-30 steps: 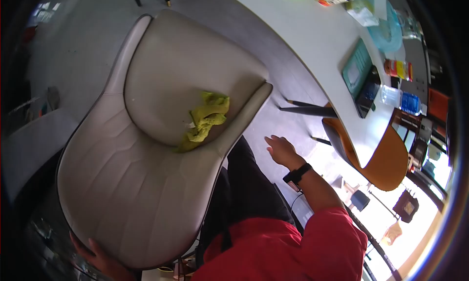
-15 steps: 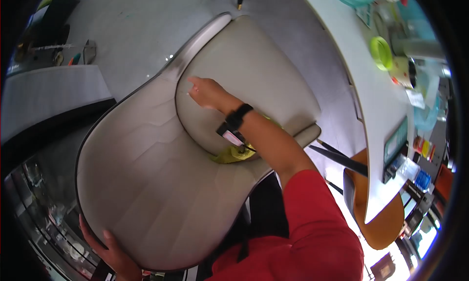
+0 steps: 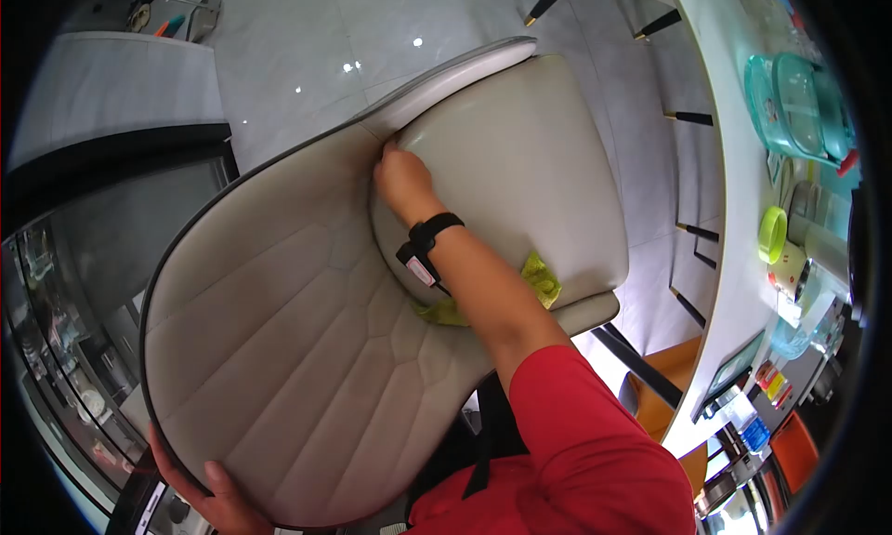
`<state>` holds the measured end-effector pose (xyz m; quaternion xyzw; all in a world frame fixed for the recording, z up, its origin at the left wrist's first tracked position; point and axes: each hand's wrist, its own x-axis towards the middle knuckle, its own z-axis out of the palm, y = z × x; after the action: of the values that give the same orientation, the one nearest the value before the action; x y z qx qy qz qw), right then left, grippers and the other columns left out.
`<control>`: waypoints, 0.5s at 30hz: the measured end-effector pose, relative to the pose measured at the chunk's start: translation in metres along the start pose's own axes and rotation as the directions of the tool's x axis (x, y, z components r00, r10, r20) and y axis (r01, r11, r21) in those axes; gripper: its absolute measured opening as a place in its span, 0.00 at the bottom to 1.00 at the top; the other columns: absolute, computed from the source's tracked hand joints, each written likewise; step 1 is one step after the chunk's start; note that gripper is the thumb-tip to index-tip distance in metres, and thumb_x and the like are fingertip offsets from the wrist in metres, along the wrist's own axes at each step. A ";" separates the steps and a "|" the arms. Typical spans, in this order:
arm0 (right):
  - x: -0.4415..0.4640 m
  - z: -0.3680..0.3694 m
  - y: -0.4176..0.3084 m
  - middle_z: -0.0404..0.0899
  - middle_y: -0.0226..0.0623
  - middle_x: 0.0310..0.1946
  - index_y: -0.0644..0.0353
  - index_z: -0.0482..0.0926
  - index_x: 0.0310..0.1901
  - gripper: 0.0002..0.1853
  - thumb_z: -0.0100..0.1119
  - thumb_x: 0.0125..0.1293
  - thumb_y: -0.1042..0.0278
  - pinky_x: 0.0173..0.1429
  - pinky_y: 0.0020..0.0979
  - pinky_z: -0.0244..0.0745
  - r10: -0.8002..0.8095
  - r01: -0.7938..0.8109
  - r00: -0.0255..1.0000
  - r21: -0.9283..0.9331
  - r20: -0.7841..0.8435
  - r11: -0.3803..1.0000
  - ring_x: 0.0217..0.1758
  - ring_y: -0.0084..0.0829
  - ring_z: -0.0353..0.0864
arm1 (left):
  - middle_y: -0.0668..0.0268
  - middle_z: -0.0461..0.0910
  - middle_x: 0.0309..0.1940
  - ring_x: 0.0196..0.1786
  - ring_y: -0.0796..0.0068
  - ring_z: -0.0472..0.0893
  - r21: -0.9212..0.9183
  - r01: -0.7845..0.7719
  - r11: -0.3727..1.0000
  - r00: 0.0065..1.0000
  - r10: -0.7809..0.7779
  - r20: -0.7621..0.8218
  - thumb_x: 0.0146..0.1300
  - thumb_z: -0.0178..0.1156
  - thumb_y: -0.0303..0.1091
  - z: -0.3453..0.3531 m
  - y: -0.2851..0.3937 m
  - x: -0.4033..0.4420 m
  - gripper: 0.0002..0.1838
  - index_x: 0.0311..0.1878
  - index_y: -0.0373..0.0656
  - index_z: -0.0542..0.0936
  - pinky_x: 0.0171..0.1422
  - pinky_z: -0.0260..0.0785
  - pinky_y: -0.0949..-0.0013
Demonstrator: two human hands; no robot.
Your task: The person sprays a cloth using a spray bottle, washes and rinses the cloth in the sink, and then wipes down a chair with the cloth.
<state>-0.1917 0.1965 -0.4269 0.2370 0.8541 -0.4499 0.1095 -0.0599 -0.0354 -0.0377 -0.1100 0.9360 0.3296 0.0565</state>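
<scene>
A beige padded chair [image 3: 269,321] with quilted stitching on its backrest fills the middle of the view. My left hand [image 3: 218,502] grips the backrest's edge at the lower left, thumb on the inner face and fingers around the outside. Across the seat [image 3: 520,163] reaches my right arm, with a black band at the wrist. My right hand [image 3: 406,182] is closed, its fingertips pushed into the seam between seat and backrest; whatever they hold is hidden. A yellow-green cloth [image 3: 541,280] lies on the seat, partly under my right forearm.
At the right runs a white table [image 3: 692,33] carrying a teal container [image 3: 790,107], a lime-green ring [image 3: 772,235] and a cup [image 3: 790,267]. An orange chair [image 3: 664,372] stands beneath it. A glass-fronted cabinet [image 3: 65,321] is on the left.
My right hand has moved from over the seat into the seam, its fingertips now tucked in. The view has shifted, and more of the cloth shows. My left hand still grips the backrest.
</scene>
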 end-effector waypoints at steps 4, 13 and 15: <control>-0.024 0.021 0.008 0.84 0.54 0.33 0.75 0.74 0.54 0.19 0.49 0.65 0.71 0.41 0.47 0.80 -0.252 0.364 0.908 -0.331 0.335 0.871 0.37 0.51 0.85 | 0.58 0.54 0.75 0.75 0.62 0.56 -0.023 0.027 0.999 0.999 -0.027 0.027 0.70 0.54 0.50 -0.001 0.001 0.000 0.40 0.77 0.45 0.49 0.78 0.45 0.56; -0.127 0.008 0.053 0.82 0.37 0.25 0.61 0.79 0.40 0.09 0.56 0.58 0.71 0.38 0.38 0.77 -0.589 0.818 0.548 -0.234 0.594 0.525 0.34 0.40 0.83 | 0.58 0.52 0.75 0.75 0.62 0.55 -0.019 0.034 0.999 0.999 -0.034 0.033 0.71 0.54 0.50 0.003 0.003 -0.001 0.40 0.77 0.45 0.48 0.78 0.46 0.55; -0.153 -0.015 0.084 0.80 0.34 0.26 0.56 0.78 0.35 0.04 0.57 0.57 0.70 0.40 0.41 0.75 -0.679 0.856 0.428 -0.025 0.596 0.517 0.35 0.39 0.82 | 0.58 0.52 0.75 0.75 0.62 0.55 -0.047 0.044 0.998 0.999 -0.043 0.023 0.70 0.54 0.50 0.004 0.003 0.001 0.40 0.77 0.45 0.48 0.78 0.46 0.55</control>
<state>-0.0168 0.2023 -0.4172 -0.3377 0.8624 -0.3461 0.1501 -0.0614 -0.0306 -0.0386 -0.1278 0.9246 0.3517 0.0713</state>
